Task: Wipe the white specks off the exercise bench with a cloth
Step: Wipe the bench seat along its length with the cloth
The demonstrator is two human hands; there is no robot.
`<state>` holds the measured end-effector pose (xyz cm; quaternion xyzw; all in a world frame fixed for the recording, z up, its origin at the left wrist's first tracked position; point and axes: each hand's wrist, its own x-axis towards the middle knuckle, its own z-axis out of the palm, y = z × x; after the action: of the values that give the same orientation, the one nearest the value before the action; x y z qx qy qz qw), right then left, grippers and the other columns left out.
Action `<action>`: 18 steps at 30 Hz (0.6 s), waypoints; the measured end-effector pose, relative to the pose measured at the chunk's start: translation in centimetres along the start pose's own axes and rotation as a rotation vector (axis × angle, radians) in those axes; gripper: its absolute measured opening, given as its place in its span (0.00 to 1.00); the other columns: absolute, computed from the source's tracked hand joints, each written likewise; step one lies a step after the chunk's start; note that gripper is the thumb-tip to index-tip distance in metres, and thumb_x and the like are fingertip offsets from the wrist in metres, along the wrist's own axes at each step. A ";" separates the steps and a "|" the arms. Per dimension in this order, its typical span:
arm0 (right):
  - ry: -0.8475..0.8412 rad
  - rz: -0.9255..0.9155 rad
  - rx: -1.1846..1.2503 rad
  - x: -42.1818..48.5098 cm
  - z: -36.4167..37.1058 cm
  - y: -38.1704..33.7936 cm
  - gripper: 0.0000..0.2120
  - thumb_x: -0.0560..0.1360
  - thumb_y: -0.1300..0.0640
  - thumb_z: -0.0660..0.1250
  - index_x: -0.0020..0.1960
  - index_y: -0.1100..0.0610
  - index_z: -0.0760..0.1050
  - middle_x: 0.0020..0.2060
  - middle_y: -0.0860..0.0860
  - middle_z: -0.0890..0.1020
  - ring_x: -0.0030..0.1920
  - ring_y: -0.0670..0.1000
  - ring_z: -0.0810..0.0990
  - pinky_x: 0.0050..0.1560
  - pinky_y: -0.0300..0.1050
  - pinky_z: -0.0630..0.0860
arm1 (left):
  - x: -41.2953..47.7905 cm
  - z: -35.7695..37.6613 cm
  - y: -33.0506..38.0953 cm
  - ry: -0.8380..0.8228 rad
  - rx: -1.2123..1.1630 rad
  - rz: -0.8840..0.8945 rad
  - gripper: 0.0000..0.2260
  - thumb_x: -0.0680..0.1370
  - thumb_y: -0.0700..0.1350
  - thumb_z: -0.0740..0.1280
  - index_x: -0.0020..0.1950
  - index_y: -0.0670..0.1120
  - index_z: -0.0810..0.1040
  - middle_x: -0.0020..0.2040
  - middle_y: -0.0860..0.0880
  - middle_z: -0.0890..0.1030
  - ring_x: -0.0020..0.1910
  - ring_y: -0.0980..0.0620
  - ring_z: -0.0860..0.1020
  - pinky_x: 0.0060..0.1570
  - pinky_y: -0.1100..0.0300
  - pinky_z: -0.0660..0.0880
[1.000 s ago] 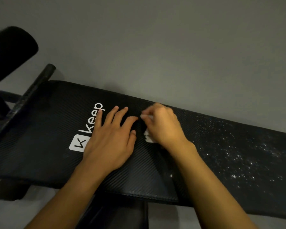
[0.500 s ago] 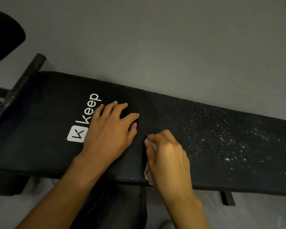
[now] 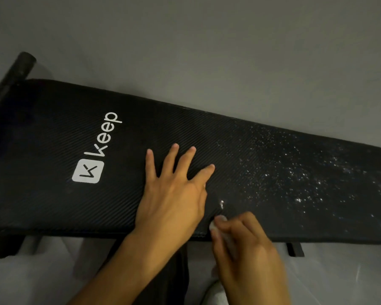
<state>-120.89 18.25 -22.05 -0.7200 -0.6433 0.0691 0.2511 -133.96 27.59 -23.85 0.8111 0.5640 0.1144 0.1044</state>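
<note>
Bench (image 3: 53, 205) clean at frame left; white specks (image 3: 295, 172) lie thick at right. Right hand (image 3: 246, 245) grips cloth (image 3: 213, 227); left hand (image 3: 172, 194) rests flat.

Dim, flat light; the right hand (image 3: 246, 245) is motion-blurred, and edges seem slightly bowed.

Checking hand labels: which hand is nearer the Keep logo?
Left. The left hand lies flat on the bench beside the Keep logo; the right hand is beyond the left one, at the near edge, gripping the cloth.
</note>
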 end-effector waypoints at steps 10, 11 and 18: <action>0.052 0.033 0.042 -0.2 0.4 0.7 0.04 0.76 0.50 0.69 0.49 0.47 0.82 0.45 0.43 0.79 0.38 0.47 0.83 0.33 0.46 0.79 | -0.1 0.3 -0.2 0.030 -0.009 0.015 0.24 0.81 0.55 0.49 0.75 0.60 0.69 0.79 0.46 0.65 0.80 0.40 0.58 0.75 0.28 0.52; 0.043 0.042 0.055 0.1 0.3 0.7 0.04 0.77 0.51 0.70 0.49 0.47 0.83 0.45 0.43 0.79 0.39 0.47 0.83 0.34 0.48 0.80 | -0.1 0.2 -0.1 0.029 -0.008 0.011 0.24 0.81 0.55 0.49 0.75 0.61 0.69 0.80 0.46 0.65 0.80 0.40 0.58 0.75 0.28 0.51; 0.028 0.049 -0.020 2.6 1.1 0.0 0.11 0.79 0.47 0.64 0.54 0.49 0.81 0.48 0.43 0.77 0.40 0.47 0.80 0.34 0.50 0.79 | -0.1 0.2 -0.1 0.035 -0.011 0.011 0.23 0.81 0.54 0.50 0.74 0.60 0.72 0.78 0.46 0.68 0.80 0.40 0.60 0.74 0.27 0.51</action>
<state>-120.91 21.04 -22.46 -0.7390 -0.6223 0.0587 0.2513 -134.04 27.54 -24.06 0.8115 0.5605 0.1323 0.0984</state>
